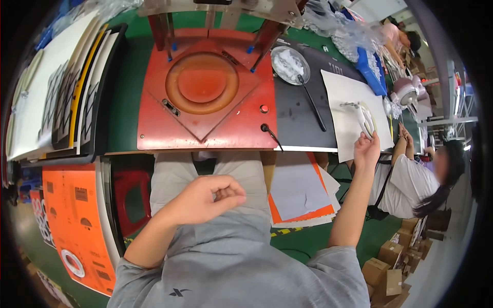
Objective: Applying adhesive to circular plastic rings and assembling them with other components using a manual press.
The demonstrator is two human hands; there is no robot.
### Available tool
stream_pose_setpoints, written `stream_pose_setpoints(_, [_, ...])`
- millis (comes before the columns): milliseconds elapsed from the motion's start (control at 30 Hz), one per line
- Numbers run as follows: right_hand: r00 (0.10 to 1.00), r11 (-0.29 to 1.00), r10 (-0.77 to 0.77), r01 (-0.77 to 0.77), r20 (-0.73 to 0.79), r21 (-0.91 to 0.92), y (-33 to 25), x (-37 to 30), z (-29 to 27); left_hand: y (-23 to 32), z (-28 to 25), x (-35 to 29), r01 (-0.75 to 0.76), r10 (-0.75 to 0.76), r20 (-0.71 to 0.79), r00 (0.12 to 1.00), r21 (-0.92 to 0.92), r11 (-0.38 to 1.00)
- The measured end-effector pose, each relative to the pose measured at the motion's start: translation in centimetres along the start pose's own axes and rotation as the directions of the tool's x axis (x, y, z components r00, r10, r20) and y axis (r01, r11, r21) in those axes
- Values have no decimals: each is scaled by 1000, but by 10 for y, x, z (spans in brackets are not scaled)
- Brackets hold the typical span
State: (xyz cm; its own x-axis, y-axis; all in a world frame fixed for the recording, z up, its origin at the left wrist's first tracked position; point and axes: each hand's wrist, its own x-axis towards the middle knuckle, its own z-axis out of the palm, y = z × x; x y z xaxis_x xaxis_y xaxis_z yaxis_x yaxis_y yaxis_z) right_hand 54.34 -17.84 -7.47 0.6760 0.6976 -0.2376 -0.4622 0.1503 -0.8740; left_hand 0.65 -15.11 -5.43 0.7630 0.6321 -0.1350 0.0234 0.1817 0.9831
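My left hand (pixel 213 198) hovers over my lap with its fingers curled in and the thumb alongside. Nothing shows in it. My right hand (pixel 366 147) reaches out to the right and pinches the near edge of a thin, pale, shiny ring (pixel 366 123). The ring stands tilted over a white sheet (pixel 343 131) on the bench; whether it touches the sheet I cannot tell. Next to the ring lies a small metallic piece (pixel 349 104), blurred by glare. Straight ahead is a red machine bed (pixel 246 131) with a round orange recessed mould (pixel 202 82), which holds no part.
A dish of white paste (pixel 290 64) and a black-handled tool (pixel 314 105) lie right of the machine. Racked boards (pixel 77 87) stand left; an orange printed sheet (pixel 77 220) hangs below. A blue bin (pixel 371 72) and a seated co-worker (pixel 411 182) are at right. Cartons (pixel 390 254) fill the floor.
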Motion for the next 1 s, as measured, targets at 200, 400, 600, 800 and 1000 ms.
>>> stream_pose_setpoints(200, [988,997,72,-70,137,-18,-107,153,-161,-30,-29,-24,-20,14,-50,999,-118,993])
stream_pose_setpoints(400, [969,839,-162,35,-189,-542,2,110,-63,-4,-60,-90,165,-160,-342,926,-14,986])
stream_pose_setpoints(600, [811,466,-579,243,-86,-851,36,106,-35,5,-119,-230,247,54,-947,315,137,959])
stream_pose_setpoints(800, [637,2,-694,466,334,-885,27,97,-28,-74,-165,-400,933,533,-767,-357,-268,239])
stream_pose_setpoints(1000, [551,-335,-649,412,524,-847,17,75,-12,-126,-147,-436,890,470,-762,-446,-319,326])
